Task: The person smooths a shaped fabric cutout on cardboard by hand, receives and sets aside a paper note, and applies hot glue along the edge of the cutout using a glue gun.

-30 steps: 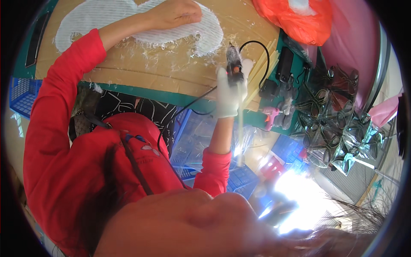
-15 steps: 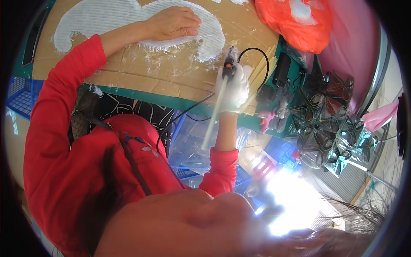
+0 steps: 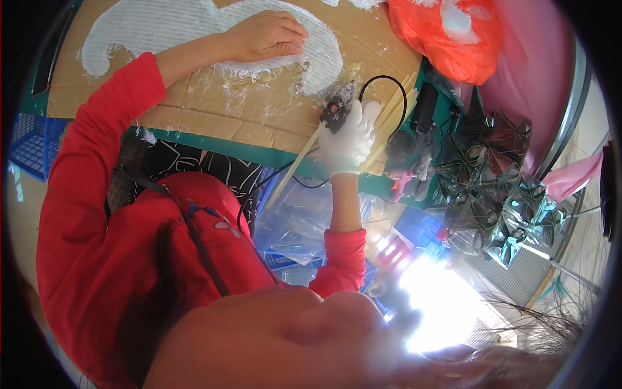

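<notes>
On a brown cardboard sheet (image 3: 246, 123) lies a white fuzzy-edged, moustache-shaped piece (image 3: 155, 32) with faint ribbing. My bare left hand (image 3: 272, 35) rests on its right half, fingers bent and closed together against the surface. In a white glove, my right hand (image 3: 350, 139) grips a dark glue gun (image 3: 337, 113), its nozzle end near the piece's lower right tip. A long pale glue stick (image 3: 288, 172) sticks out of the gun's back toward me. White fibres cling about the gun's front. The fingers' grip on the handle is partly hidden.
Spare glue sticks (image 3: 392, 120) lie right of my gloved hand, beside a looping black cable (image 3: 405, 97). A red plastic bag (image 3: 447, 39) sits far right. Also on the right are a pink glue gun (image 3: 402, 181) and dark shiny wrapped pieces (image 3: 492, 175). A blue basket (image 3: 32, 146) stands left.
My right hand has tilted the glue gun; the stick's rear end has swung left and the gun has moved slightly left and down. My left hand has hardly moved.
</notes>
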Action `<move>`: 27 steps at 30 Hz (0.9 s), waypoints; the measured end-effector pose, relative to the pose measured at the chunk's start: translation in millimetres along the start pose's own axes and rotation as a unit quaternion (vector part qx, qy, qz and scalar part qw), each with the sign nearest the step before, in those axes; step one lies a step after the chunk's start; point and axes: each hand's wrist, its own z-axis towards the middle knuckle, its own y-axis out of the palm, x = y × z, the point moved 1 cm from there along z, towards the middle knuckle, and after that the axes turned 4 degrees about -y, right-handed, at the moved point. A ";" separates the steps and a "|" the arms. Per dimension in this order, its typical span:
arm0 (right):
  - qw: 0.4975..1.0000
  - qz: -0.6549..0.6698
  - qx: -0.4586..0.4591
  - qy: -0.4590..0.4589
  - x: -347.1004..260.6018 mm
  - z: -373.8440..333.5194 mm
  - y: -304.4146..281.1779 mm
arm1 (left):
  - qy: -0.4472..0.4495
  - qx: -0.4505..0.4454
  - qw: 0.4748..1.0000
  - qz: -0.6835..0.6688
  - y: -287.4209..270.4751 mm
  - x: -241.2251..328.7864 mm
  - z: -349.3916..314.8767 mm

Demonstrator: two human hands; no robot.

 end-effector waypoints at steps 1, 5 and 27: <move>1.000 0.000 0.000 -0.001 -0.1 -1.0 -0.5 | -0.003 0.000 1.000 -0.001 -0.2 -0.4 -0.5; 0.998 0.022 -0.033 -0.050 1.1 -2.7 -14.1 | 0.005 0.001 1.000 0.005 0.1 0.0 1.2; 0.995 0.079 -0.038 0.042 -41.1 74.4 2.4 | -0.034 -0.011 0.999 -0.010 -2.1 4.5 -3.8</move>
